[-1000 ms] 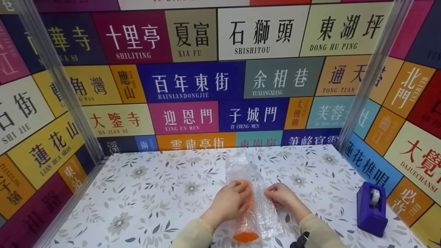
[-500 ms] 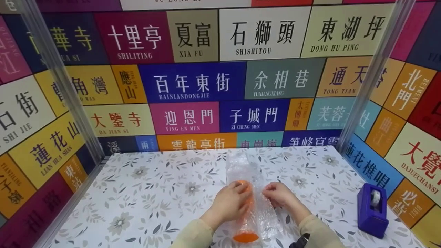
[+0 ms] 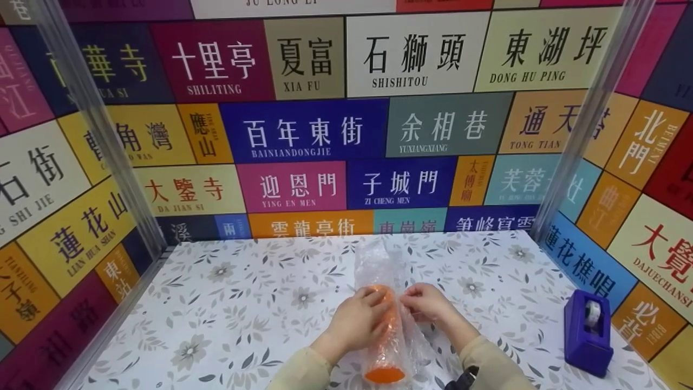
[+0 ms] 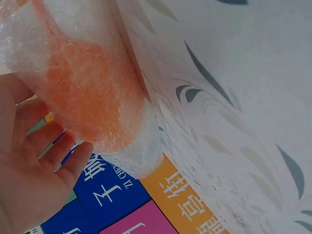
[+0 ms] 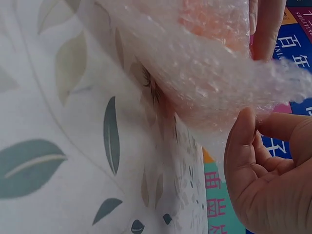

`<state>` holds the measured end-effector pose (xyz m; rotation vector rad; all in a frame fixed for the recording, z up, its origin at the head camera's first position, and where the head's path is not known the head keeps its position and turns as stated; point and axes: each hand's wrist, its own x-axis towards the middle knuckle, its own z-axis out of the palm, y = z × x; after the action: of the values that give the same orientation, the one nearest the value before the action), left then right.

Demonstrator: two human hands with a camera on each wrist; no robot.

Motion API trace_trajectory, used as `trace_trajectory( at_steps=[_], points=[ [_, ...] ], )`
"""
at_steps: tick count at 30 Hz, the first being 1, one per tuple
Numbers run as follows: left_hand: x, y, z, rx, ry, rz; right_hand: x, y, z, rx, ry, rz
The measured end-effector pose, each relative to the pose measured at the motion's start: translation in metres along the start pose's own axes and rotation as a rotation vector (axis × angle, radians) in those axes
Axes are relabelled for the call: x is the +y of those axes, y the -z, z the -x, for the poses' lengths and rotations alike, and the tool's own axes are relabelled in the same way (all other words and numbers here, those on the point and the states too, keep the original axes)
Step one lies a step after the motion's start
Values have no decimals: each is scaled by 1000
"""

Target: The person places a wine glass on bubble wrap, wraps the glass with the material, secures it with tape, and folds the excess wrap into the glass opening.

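orange object [image 3: 387,346]: left hand [image 3: 357,319] relaxed atop, right hand [image 3: 429,304] pinching bubble wrap [image 5: 209,70]

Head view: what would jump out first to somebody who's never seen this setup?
Probably the wall of brightly coloured sign panels filling the background behind the table. Next, low and near the middle, comes the vivid orange object in clear bubble wrap, with the left hand on it and the right hand pinching the wrap's edge. The purple tape dispenser also stands out on the table's right side.
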<state>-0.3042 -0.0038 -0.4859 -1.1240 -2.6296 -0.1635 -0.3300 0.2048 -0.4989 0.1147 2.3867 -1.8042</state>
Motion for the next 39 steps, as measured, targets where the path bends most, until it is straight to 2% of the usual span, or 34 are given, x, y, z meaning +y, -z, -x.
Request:
trace_trajectory(
  at_steps=[9,13,17,20,23,26,33,39],
  points=[
    [-3,-3,6,-4,70,135,-9,-12,1,9,64,43],
    [-2,-7,8,62,52,187,-15,-12,3,16,128,80],
    [0,-12,10,139,35,224,-22,-14,5,53,200,195],
    [3,-14,12,167,54,234,-28,-17,6,82,253,324],
    [3,-14,12,165,74,246,-36,-19,9,95,317,450],
    [0,-12,13,155,73,265,-41,-20,11,88,373,519],
    [-7,-10,18,123,69,312,-43,-18,10,7,436,547],
    [-13,-9,21,105,64,306,-38,-18,10,-57,546,593]
  ],
)
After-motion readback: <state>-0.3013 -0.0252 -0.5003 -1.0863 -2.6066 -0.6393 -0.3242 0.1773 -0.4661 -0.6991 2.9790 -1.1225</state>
